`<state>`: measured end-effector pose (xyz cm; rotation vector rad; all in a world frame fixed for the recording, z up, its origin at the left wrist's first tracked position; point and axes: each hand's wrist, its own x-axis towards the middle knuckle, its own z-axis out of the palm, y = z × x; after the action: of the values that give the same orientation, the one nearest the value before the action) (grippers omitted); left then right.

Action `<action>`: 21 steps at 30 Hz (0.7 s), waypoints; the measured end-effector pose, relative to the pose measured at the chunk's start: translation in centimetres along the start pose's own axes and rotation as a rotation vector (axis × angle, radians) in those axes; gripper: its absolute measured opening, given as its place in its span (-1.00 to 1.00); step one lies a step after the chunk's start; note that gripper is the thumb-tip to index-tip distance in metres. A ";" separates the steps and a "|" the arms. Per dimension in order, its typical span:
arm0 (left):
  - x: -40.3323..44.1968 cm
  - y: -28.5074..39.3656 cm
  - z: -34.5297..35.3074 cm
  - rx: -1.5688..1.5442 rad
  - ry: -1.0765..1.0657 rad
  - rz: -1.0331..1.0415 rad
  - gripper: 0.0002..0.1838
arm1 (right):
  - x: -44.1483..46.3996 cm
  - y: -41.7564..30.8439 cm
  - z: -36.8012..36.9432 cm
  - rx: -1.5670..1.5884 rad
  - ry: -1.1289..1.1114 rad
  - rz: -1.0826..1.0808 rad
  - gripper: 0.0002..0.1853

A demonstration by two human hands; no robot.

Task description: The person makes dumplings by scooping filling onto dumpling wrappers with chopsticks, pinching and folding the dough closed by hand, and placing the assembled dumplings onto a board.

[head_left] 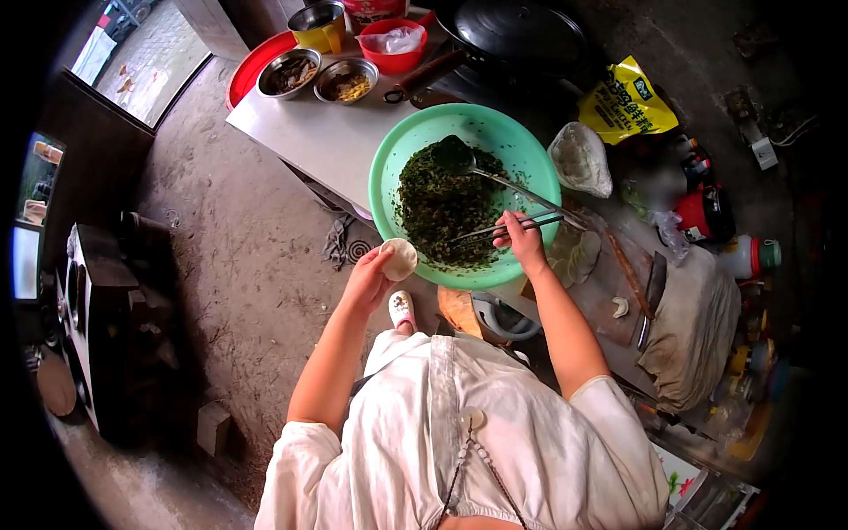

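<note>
My left hand pinches a round, pale dough wrapper by its edge, just outside the near-left rim of a light green basin. Dark green chopped filling fills much of the basin's bottom. In my right hand, over the basin's right side, is a pair of chopsticks, their tips down at the filling. A dark-headed ladle rests on the filling, with its metal handle reaching over the right rim.
Flat dough rounds, a rolling pin, a knife and a small white dough piece lie at right. Behind stand steel bowls, a red bowl and a lidded black pan. A yellow bag lies back right.
</note>
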<state>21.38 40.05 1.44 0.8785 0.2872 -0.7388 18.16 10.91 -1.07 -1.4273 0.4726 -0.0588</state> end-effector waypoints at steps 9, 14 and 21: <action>-0.1 0.2 -0.2 -0.005 0.023 0.013 -0.69 | 0.6 0.4 0.0 0.177 0.037 0.171 -0.71; -0.4 2.0 -0.4 0.097 0.057 0.108 -0.70 | 0.9 1.0 -0.2 0.245 0.063 0.248 -0.71; 0.7 3.9 0.7 0.292 0.119 0.048 -0.69 | 0.5 -0.6 -1.6 0.421 0.161 0.289 -0.71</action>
<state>24.49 40.81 3.82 1.2050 0.2668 -0.6949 18.22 9.12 -0.71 -0.9363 0.7483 -0.0380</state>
